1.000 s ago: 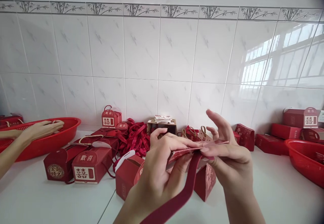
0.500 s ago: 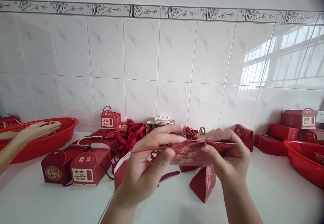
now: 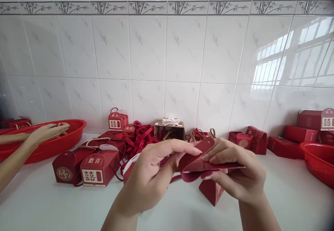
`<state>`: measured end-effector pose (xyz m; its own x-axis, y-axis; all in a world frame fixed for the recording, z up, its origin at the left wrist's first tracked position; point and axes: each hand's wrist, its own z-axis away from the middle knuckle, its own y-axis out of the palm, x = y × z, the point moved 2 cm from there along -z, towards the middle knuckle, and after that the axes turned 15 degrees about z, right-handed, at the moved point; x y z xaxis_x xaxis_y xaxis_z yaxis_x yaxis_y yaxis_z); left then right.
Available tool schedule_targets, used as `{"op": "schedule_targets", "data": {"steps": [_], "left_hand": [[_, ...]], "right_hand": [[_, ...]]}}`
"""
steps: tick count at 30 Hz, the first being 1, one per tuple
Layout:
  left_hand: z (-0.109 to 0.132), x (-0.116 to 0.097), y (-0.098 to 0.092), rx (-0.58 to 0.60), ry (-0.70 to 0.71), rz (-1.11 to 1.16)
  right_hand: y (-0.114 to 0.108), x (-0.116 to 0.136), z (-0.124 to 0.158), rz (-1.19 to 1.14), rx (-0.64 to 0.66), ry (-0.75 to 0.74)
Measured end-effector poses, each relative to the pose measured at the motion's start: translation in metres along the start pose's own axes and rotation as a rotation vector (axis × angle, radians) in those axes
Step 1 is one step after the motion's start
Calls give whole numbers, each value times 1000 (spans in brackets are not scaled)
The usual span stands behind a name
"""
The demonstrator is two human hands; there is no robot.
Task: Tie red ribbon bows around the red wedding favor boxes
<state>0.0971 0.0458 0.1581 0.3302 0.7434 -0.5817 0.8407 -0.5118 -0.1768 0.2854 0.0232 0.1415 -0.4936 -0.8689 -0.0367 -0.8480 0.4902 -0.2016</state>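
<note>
Between my hands, above the table, is a partly folded red paper gift box (image 3: pixel 199 165) with rounded flaps standing out. My left hand (image 3: pixel 153 175) pinches its left flap between thumb and fingers. On the other side, my right hand (image 3: pixel 237 165) grips the box's flat right part, thumb beneath and fingers on top. Below it a red triangular box (image 3: pixel 212 192) stands on the table, partly hidden. Behind my left hand a red box with a white edge (image 3: pixel 129 165) is mostly covered.
Finished red boxes (image 3: pixel 99 168) stand on the left by a pile of red ribbons (image 3: pixel 143 137). A co-worker's hands (image 3: pixel 49 133) reach into a red basket (image 3: pixel 75 137). At the right are another red basket (image 3: pixel 317 165) and stacked boxes (image 3: pixel 300 135). A cardboard box (image 3: pixel 180 132) sits at the wall.
The box in my hands has turned and its rounded flaps now spread open. My left hand has moved from the red cord onto a flap. The view has shifted slightly.
</note>
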Motion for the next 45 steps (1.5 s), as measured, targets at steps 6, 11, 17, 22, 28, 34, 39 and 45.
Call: {"op": "schedule_targets", "data": {"steps": [6, 11, 17, 22, 28, 34, 39, 45], "left_hand": [[0, 5, -5, -64, 21, 72], [0, 3, 0, -58, -18, 125], [-3, 6, 8, -190, -49, 307], [-5, 7, 12, -240, -76, 320], [-4, 3, 15, -212, -63, 264], [-3, 2, 16, -114, -39, 197], [-3, 1, 14, -39, -108, 196], [0, -2, 15, 27, -143, 227]], "right_hand": [[-2, -1, 0, 0, -11, 17], [-2, 0, 0, 29, -9, 18], [1, 0, -1, 15, 7, 20], [2, 0, -2, 14, 18, 14], [4, -3, -2, 32, 38, 32], [2, -6, -3, 72, 39, 55], [0, -5, -3, 85, -1, 100], [-1, 0, -6, 18, -20, 38]]}}
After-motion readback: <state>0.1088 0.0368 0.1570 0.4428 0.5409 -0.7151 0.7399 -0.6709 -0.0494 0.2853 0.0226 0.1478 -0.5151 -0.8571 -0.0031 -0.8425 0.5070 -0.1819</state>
